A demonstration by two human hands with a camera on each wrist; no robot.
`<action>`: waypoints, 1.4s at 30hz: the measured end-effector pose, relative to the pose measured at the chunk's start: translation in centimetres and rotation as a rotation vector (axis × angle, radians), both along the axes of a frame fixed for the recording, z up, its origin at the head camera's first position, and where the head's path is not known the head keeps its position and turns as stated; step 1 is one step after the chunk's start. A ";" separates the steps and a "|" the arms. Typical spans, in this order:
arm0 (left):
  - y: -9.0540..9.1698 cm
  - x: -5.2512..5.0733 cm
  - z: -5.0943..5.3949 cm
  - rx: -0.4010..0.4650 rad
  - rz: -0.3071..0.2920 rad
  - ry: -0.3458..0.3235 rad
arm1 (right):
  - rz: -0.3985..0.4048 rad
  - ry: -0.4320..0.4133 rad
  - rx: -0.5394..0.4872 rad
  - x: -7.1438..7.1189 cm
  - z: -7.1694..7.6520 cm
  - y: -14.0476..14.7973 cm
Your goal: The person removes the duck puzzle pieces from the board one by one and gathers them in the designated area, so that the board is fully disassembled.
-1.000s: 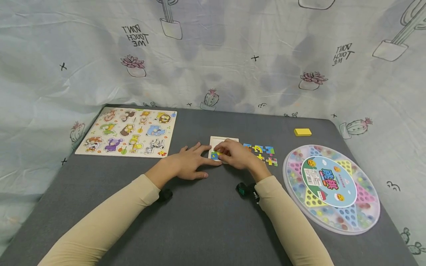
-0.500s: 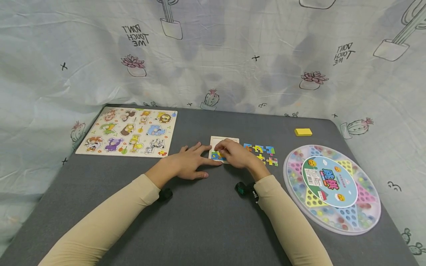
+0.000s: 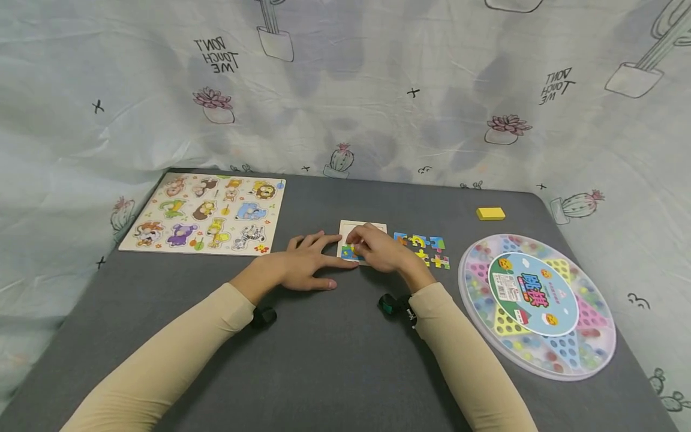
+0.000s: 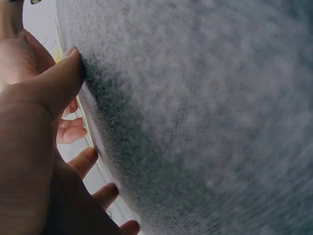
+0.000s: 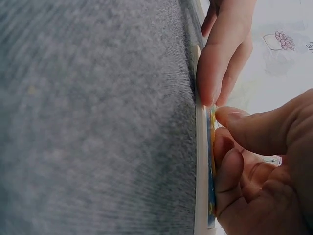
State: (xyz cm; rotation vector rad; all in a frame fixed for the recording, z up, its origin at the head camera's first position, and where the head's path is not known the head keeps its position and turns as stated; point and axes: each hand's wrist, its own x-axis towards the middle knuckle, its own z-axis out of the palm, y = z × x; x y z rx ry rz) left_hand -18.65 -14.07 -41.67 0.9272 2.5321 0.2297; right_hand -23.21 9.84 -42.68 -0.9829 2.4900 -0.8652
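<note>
A small light wooden puzzle tray (image 3: 348, 227) lies mid-table, with blue and yellow jigsaw pieces (image 3: 348, 252) along its near side. My left hand (image 3: 302, 264) lies spread with straight fingers at the tray's left, its index finger resting on the near rim. My right hand (image 3: 378, 249) is over the tray, fingers curled, pinching a puzzle piece with some yellow on it (image 5: 213, 117) low against the tray. Much of that piece is hidden by the fingers. In the left wrist view, the left thumb (image 4: 66, 78) stands close above the grey cloth.
Several loose jigsaw pieces (image 3: 436, 243) lie right of the tray. Farther right stand a round Chinese checkers box (image 3: 475, 288) and a yellow block (image 3: 490, 213). An animal puzzle board (image 3: 227, 225) lies at the back left. A printed curtain (image 3: 378, 120) hangs behind the table.
My right fingers have shifted slightly over the tray, and more of the blue pieces shows beside them. The left hand stays almost in place; the head view has tilted a little.
</note>
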 end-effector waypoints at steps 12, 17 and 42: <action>-1.4 -0.7 -0.6 0.174 0.034 0.056 | 0.002 0.004 -0.030 -0.1 -0.3 0.2; -1.9 -1.7 -0.5 0.247 0.141 0.069 | 0.006 0.019 -0.034 -0.1 -0.2 0.2; -0.1 -4.7 -1.0 0.082 0.229 0.029 | -0.028 -0.014 -0.117 0.2 -0.6 0.2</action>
